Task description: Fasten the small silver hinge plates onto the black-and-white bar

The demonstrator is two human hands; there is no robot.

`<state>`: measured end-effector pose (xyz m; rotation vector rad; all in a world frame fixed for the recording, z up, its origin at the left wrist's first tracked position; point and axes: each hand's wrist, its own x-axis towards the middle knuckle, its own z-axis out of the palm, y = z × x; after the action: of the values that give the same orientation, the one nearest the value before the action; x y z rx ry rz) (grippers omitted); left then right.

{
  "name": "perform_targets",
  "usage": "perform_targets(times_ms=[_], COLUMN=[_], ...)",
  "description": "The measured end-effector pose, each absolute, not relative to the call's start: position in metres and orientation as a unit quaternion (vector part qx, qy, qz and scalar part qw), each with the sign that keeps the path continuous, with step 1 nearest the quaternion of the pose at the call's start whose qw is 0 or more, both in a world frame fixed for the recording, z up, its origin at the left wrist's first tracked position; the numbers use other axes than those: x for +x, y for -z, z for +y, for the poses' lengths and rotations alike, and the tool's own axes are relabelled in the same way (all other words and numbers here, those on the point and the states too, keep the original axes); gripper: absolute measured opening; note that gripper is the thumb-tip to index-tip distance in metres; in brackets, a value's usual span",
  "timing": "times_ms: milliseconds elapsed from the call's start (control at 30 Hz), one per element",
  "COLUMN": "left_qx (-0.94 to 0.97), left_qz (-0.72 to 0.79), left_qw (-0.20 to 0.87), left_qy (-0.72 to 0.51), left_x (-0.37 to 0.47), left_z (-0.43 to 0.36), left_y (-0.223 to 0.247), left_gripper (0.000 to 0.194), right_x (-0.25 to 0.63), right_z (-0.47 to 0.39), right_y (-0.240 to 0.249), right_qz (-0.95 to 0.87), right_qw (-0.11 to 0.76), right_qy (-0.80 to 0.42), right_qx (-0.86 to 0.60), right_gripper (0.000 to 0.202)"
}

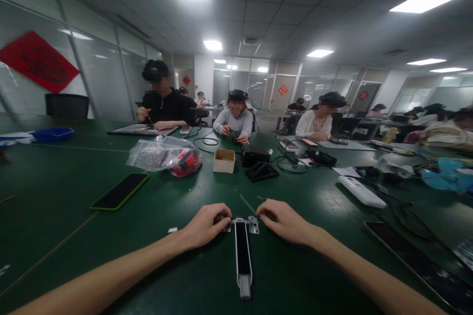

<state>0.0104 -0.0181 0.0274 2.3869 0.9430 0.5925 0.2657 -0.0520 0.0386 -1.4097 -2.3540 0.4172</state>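
Observation:
A long, narrow device with a black face and pale metal edges (243, 251) lies on the green table, pointing toward me. Across its far end runs a silver metal bracket with a holed plate (253, 225) on the right side. My left hand (209, 224) is closed at the bracket's left end, thumb and fingers pinching there; a dark reddish bit shows under the fingers, too hidden to name. Beside the right plate, my right hand (283, 219) has its thumb and forefinger pinched together. Whatever is between those fingertips is too small to make out.
Farther out sit a small open cardboard box (223, 162), a clear plastic bag with red items (166, 155) and a black stand (261, 171). A green-edged phone (120, 192) lies left; a white device (361, 192) and a dark phone (410, 261) lie right. Several people work across the table.

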Motion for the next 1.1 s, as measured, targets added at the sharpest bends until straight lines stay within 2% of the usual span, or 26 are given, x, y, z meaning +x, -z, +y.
perform_targets(times_ms=[267, 900, 1100], left_qx=[0.877, 0.878, 0.882], left_qz=[0.349, 0.361, 0.354], left_qw=[0.236, 0.226, 0.221], left_qy=[-0.233, -0.219, -0.221], left_x=[0.01, 0.01, 0.01], left_z=[-0.017, -0.019, -0.019], left_y=[-0.021, -0.024, -0.024], left_gripper=[0.012, 0.012, 0.012], right_x=[0.251, 0.246, 0.245], right_z=[-0.059, -0.065, -0.064], right_y=[-0.018, -0.013, -0.013], right_qz=[-0.799, -0.8, -0.788], right_qw=[0.272, 0.267, 0.291], right_qy=[-0.2, -0.128, -0.14], right_qx=[-0.498, -0.522, -0.524], right_gripper=[0.017, 0.013, 0.014])
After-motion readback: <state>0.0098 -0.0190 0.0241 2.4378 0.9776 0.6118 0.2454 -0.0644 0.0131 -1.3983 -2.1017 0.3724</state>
